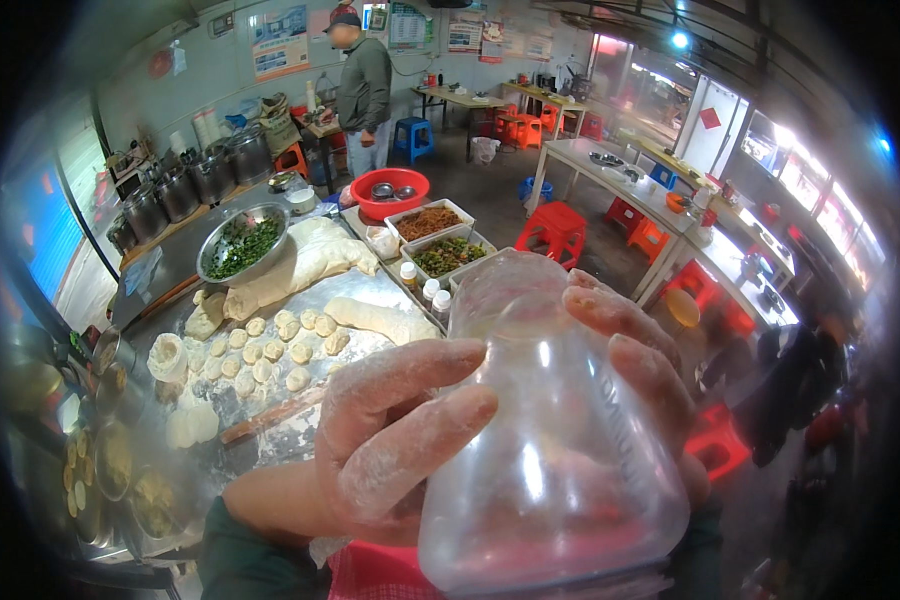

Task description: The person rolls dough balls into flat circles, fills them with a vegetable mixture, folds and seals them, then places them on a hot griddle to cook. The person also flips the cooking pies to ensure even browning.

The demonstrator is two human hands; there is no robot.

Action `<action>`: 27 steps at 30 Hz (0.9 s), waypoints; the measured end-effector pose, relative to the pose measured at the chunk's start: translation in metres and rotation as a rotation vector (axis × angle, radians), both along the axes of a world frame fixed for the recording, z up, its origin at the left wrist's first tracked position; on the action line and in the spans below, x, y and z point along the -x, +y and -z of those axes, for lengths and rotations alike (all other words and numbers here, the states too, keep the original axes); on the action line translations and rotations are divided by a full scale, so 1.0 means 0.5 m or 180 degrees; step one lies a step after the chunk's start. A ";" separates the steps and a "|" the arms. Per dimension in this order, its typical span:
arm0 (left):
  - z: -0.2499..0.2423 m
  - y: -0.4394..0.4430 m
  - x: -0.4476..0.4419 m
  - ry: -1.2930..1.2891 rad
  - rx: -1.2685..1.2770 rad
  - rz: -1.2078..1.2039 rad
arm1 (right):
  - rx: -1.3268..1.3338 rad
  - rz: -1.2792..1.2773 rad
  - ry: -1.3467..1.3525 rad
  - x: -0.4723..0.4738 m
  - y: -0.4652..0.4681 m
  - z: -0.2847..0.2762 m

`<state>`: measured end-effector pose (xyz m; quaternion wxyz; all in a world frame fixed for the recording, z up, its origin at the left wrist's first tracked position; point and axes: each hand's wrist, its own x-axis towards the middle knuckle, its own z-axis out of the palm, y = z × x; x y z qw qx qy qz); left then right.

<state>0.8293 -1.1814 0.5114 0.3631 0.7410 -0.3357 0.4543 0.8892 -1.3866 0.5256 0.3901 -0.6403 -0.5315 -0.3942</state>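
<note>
A clear, shiny plastic container (544,465) fills the space close in front of me, between my two hands. My left hand (401,435), dusted with flour, grips its left side with bent fingers. Around the right side curls my right hand (645,360), partly hidden behind the plastic. Left of them, small dough pieces (274,349) are scattered over the floured worktop (270,442). A wooden rolling pin (274,415) lies near my left hand. Flat round dough wrappers (193,426) lie beside a flour-coated tub (168,357). Behind are a dough roll (382,319) and a large dough mass (307,262).
A steel bowl of chopped greens (244,244) rests by the dough. Trays of shredded food (429,223) and chopped vegetables (450,256), small bottles (441,301) and a red basin (390,191) line the far edge. A person (367,90) stands behind. Red stools (555,229) stand among tables.
</note>
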 end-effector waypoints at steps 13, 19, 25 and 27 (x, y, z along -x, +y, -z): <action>-0.006 -0.038 -0.004 -0.0042 -0.0029 0.0151 | 0.0045 0.0312 -0.0231 0.018 -0.042 -0.024; -0.006 -0.057 -0.013 -0.0028 -0.0056 0.0228 | 0.0323 0.0439 -0.0124 0.026 -0.080 -0.033; -0.006 -0.074 -0.024 -0.0014 -0.0076 0.0281 | 0.0278 0.0406 -0.0248 0.006 -0.100 -0.018; -0.007 -0.079 -0.027 -0.0002 -0.0073 0.0308 | 0.0274 0.0390 -0.0314 -0.005 -0.106 -0.011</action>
